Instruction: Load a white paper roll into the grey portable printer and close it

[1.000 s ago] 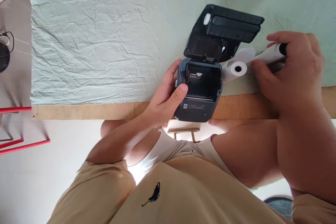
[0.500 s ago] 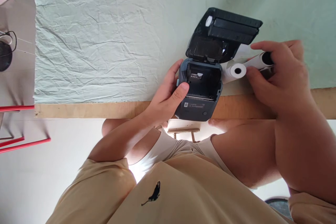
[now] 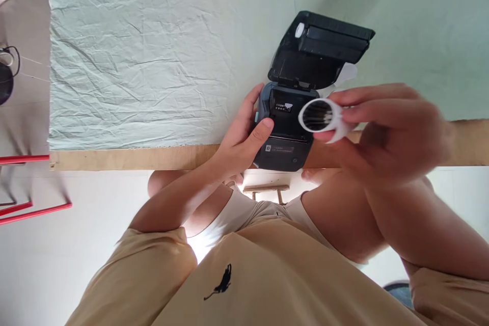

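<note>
A dark portable label printer [image 3: 280, 155] sits at the table's front edge, its lid [image 3: 334, 43] swung up and back. The paper bay is exposed, with a small printed sticker inside. My left hand [image 3: 246, 135] grips the printer's left side, thumb over the top rim. In my right hand [image 3: 401, 130] is a white paper roll [image 3: 337, 121], pinched by the fingers, its wide dark hollow core facing the printer. It is held over the right edge of the bay. A white piece of paper [image 3: 347, 73] shows behind the lid's right side.
A creased pale green cloth [image 3: 153, 61] covers the table, with a bare wooden front edge [image 3: 133, 159]. My legs are below that edge, with a wooden stool rung [image 3: 267, 189] between them. Red metal bars [image 3: 38, 214] and a dark round object [image 3: 5, 84] are at the left.
My right hand has moved left with the wide-core roll, from beside the printer to over its bay. The small-core white roll is now out of sight. My left hand stays on the printer.
</note>
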`<state>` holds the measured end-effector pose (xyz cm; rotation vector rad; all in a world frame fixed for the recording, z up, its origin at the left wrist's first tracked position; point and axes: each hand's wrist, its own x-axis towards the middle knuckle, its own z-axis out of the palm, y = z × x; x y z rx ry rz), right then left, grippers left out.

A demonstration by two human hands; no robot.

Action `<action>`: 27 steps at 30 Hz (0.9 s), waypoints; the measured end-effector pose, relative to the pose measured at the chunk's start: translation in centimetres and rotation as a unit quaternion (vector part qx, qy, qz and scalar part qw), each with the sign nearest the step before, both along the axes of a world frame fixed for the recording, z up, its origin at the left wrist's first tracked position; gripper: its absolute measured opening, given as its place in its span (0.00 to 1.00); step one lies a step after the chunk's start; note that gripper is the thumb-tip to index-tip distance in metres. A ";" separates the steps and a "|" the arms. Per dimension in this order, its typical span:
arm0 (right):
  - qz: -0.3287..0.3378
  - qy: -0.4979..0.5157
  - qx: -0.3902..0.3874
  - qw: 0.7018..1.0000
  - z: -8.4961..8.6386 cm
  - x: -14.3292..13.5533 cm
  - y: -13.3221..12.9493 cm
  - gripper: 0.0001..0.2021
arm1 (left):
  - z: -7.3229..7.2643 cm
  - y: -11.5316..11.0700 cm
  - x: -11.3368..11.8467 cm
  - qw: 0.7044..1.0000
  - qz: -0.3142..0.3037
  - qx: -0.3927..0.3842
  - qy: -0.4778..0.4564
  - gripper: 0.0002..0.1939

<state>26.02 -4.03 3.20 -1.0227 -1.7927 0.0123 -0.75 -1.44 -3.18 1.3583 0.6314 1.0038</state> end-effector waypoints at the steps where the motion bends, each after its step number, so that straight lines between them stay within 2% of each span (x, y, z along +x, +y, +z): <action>1: 0.003 -0.006 0.029 1.000 0.2 -0.8 0.1 0.06 | 0.1 -0.1 0.1 1.000 -0.002 0.012 0.000 0.42; 4: -0.022 -0.055 0.013 0.998 0.3 -2.2 0.7 0.11 | 0.6 -0.7 0.5 0.999 0.018 -0.019 0.021 0.46; 7: -0.015 -0.087 -0.009 0.996 -0.1 -2.1 0.9 0.10 | 0.8 -1.2 0.7 0.997 0.041 -0.057 0.031 0.47; 10: -0.003 -0.098 -0.016 0.995 -0.4 -1.6 0.7 0.09 | 0.2 -1.2 0.5 0.999 0.031 -0.005 0.008 0.42; 12: -0.029 -0.103 -0.007 0.994 -0.4 -1.7 0.3 0.10 | -0.4 -1.0 0.3 0.999 0.006 0.041 -0.024 0.45; 15: -0.024 -0.096 0.015 0.995 -0.1 -2.3 -0.6 0.11 | -1.0 -0.3 0.0 0.999 0.022 -0.029 0.004 0.42; 18: 0.029 -0.101 0.008 0.994 0.0 -3.0 -1.4 0.09 | -1.5 0.5 -0.4 1.000 -0.011 -0.015 0.003 0.53; 20: 0.047 -0.102 0.010 0.994 -0.1 -3.0 -1.6 0.05 | -1.8 0.8 -0.7 0.999 -0.031 0.043 -0.003 0.59; 22: 0.056 -0.089 0.020 0.994 -0.3 -2.6 -1.3 0.08 | -1.8 0.9 -1.0 0.997 -0.042 0.061 -0.002 0.62; 24: 0.057 -0.061 0.040 0.996 -0.5 -1.7 -0.5 0.09 | -1.7 0.6 -1.2 0.999 -0.043 0.027 0.011 0.66; 26: 0.027 -0.028 0.066 0.997 -0.6 -0.5 0.5 0.06 | -1.4 0.3 -1.3 0.999 -0.034 -0.021 0.031 0.73; 27: 0.007 -0.020 0.061 0.998 -0.5 0.1 0.9 0.11 | -1.2 0.2 -1.4 0.998 -0.028 -0.044 0.040 0.76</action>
